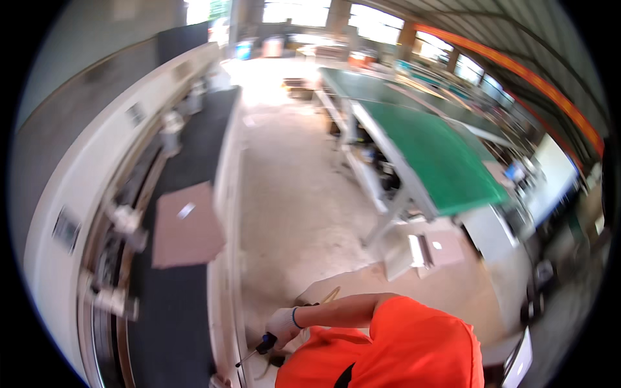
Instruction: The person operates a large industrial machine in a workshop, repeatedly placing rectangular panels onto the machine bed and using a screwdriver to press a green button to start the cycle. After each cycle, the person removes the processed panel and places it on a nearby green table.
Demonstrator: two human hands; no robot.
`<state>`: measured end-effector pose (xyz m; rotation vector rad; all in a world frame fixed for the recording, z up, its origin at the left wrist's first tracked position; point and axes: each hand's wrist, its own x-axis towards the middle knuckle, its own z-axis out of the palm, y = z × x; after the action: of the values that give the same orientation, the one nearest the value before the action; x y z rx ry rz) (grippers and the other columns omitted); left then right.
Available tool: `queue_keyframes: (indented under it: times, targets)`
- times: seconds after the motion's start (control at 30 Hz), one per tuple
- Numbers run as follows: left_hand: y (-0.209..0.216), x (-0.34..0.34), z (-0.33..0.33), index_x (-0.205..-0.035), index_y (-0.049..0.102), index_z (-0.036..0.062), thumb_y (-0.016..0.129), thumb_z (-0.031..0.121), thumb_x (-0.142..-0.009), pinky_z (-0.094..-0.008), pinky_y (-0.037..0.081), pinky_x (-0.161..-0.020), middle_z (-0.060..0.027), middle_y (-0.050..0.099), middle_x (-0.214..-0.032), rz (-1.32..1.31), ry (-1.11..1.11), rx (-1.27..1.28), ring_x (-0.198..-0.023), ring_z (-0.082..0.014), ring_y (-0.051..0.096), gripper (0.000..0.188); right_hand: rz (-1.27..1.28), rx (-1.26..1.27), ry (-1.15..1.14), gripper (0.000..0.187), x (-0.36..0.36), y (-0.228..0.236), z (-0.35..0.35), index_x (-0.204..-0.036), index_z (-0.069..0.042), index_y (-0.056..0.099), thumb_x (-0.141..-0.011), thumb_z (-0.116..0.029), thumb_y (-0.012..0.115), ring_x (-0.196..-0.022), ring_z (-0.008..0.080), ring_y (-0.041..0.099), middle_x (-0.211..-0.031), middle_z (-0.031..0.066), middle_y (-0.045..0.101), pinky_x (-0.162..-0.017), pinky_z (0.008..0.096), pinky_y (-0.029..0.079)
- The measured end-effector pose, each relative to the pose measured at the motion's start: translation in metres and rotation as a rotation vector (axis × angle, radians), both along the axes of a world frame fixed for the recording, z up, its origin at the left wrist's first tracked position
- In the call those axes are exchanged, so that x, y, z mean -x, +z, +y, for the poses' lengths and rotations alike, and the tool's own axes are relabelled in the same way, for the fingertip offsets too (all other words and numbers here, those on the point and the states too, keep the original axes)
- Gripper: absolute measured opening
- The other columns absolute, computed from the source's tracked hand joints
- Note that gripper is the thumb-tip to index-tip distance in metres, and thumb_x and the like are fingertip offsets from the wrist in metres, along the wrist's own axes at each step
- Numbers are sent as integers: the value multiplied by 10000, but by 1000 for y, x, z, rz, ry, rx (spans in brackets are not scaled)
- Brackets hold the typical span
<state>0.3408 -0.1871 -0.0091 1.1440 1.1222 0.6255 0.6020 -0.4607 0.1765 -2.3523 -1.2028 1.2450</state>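
My right hand [283,326], in a pale knit glove with a blue cuff edge, is closed on a screwdriver [265,343]. Its handle is black and blue, and the thin shaft slants down to the left, close to the pale edge of the long machine. At the lower edge of the head view, a small blurred patch may be part of my left hand; its fingers cannot be made out. On the machine's black belt [171,317] lies a brown panel [187,226] with a small white label, apart from my hands.
Along the left runs a long pale machine housing [71,187] with several blocks beside the belt. A green-topped conveyor table [433,152] stands to the right across a strip of floor [297,194]. Brown labelled boards [446,249] lie near its leg.
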Motion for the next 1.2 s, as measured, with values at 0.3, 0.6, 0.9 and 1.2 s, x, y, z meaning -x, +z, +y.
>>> queue_keyframes:
  times: [0.3, 0.6, 0.9, 1.2]
  targets:
    - [-23, -249, -92, -930, 657, 49, 540, 287, -1135, -352, 448, -629, -83, 631, -792, -51, -761, 527, -690, -206, 553, 335, 347, -128, -667, 333, -25, -35, -190, -956, -60, 796, -784, -340, 849, -699, 285, 711, -797, 111, 750, -646, 433, 545]
    - [43, -408, -282, -1050, 773, -55, 691, 155, -1026, -453, 600, -888, -178, 773, -1041, -108, -1353, -66, -991, -286, 743, 227, 412, -125, -774, 363, -91, -38, -302, -998, -91, 805, -841, -414, 852, -846, 320, 744, -879, 119, 777, -793, 450, 572]
    - [89, -432, -459, -1224, 782, 8, 601, 532, -1034, -434, 569, -987, -247, 796, -1162, 143, -2379, -503, -1127, -357, 765, 587, 130, 168, -717, 373, -111, -179, -305, -1067, -62, 785, -852, -365, 813, -914, 272, 727, -1002, 119, 785, -801, 420, 575]
    - [85, -476, -479, -1201, 776, -2, 615, 545, -1026, -412, 580, -922, -197, 809, -1075, 157, -2574, -468, -1030, -296, 758, 596, 142, 211, -836, 378, -133, -177, -320, -1094, -67, 778, -860, -363, 798, -930, 284, 727, -1030, 132, 782, -821, 423, 574]
